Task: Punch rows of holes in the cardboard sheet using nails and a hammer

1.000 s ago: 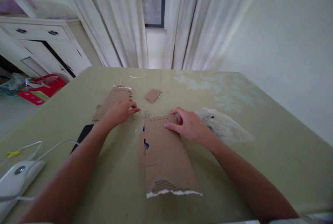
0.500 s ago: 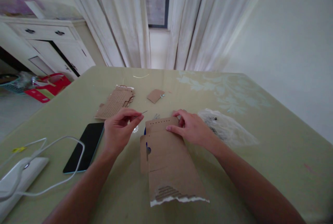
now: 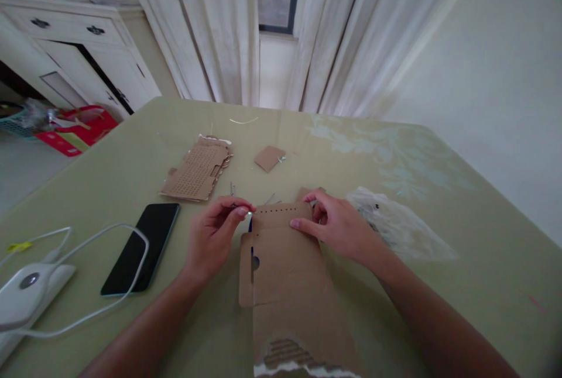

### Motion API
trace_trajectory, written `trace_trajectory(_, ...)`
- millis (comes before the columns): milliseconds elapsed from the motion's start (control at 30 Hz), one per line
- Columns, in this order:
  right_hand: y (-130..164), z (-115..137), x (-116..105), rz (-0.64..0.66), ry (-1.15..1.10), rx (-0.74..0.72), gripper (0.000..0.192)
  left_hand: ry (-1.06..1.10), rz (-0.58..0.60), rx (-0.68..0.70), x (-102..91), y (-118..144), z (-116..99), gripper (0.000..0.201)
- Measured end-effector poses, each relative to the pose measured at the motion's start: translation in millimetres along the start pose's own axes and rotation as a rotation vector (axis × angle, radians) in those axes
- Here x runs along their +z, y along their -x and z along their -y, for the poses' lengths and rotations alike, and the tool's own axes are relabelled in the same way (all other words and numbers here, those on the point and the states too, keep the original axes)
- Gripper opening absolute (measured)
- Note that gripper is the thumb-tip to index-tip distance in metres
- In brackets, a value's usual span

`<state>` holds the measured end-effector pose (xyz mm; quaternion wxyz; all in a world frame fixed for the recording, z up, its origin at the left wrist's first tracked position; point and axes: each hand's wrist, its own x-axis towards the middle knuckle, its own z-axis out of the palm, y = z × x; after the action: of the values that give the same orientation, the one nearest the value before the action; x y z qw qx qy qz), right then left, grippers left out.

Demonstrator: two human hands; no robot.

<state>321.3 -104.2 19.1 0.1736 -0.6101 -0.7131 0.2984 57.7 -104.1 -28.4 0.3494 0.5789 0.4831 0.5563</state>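
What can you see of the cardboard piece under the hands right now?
The cardboard piece is brown and corrugated, lying flat on the green table. A row of small holes runs along its far edge; a folded flap on its left has a notch, and the near edge is torn, baring flutes. The right hand presses its far edge; the left hand pinches a thin pin at its far-left corner.

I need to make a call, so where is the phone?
The phone lies face up on the table, left of the left hand, under a white cable.

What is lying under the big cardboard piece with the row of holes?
Under the cardboard piece something blue shows through a cutout and at its left edge. The rest is covered, so I cannot identify it. The green table lies beneath.
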Motion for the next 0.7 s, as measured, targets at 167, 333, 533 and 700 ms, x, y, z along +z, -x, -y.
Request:
trace_trajectory(167,1.3,1.0,0.2,0.018,-0.004,0.009,0.043,-0.070,0.083,0.096,0.7,1.3,3.3,0.013)
trace_trajectory(333,1.7,3.4,0.1,0.037,-0.010,0.017,0.043,-0.147,0.158,0.180,1.6,-0.4,5.9,0.019)
trace_trajectory(533,1.7,3.8,1.5,0.037,-0.014,0.018,0.043,-0.191,0.206,0.262,-2.9,-5.2,3.0,0.028)
trace_trajectory(700,2.0,4.0,2.0,0.033,-0.015,0.018,0.044,-0.210,0.224,0.276,-4.9,-6.1,4.5,0.030)
